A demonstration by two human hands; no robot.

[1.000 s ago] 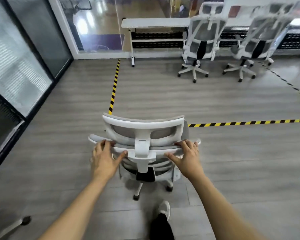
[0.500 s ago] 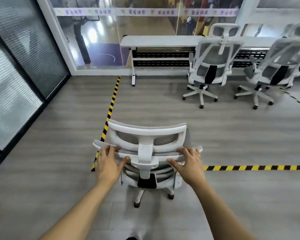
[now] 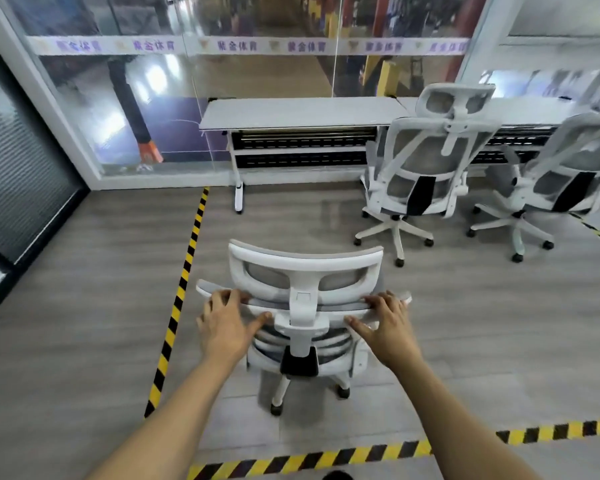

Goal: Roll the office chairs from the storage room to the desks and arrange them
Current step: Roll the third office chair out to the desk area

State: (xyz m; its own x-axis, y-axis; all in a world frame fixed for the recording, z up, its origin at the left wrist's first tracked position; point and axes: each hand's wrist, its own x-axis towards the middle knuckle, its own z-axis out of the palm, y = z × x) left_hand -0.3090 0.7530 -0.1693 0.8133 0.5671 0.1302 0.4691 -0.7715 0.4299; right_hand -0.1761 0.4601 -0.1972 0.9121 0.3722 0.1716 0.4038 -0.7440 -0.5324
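the grey plank floor (image 3: 84,323) takes up most of the frame, flat and bare through the middle, so there looks to be plenty of rolling room ahead. a glass wall (image 3: 257,74) runs across the top, with the white counter (image 3: 302,112) against it at upper centre, its left stretch free. one parked chair (image 3: 426,161) sits at the counter's right end and a second parked chair (image 3: 575,168) is at far right. the counter leg (image 3: 238,199) and the nearer star base are the edges i'd mind.

the office chair (image 3: 305,263) stands at lower centre with its back to the person, well short of the counter. i'd guess it's fairly heavy but rolls easily on its casters (image 3: 276,408). the plastic frame looks stiff and the mesh springy, so the frame is the place to hold. the seat probably swivels, so a wide two-handed hold should steer it best.

hazard tape (image 3: 184,282) lies flat just left of the chair, and another strip crosses the bottom of the frame. neither looks likely to catch a wheel.

the left hand (image 3: 224,327) and right hand (image 3: 388,327) each grip the backrest's top rail either side of the headrest post, fingers over it and thumbs beneath.
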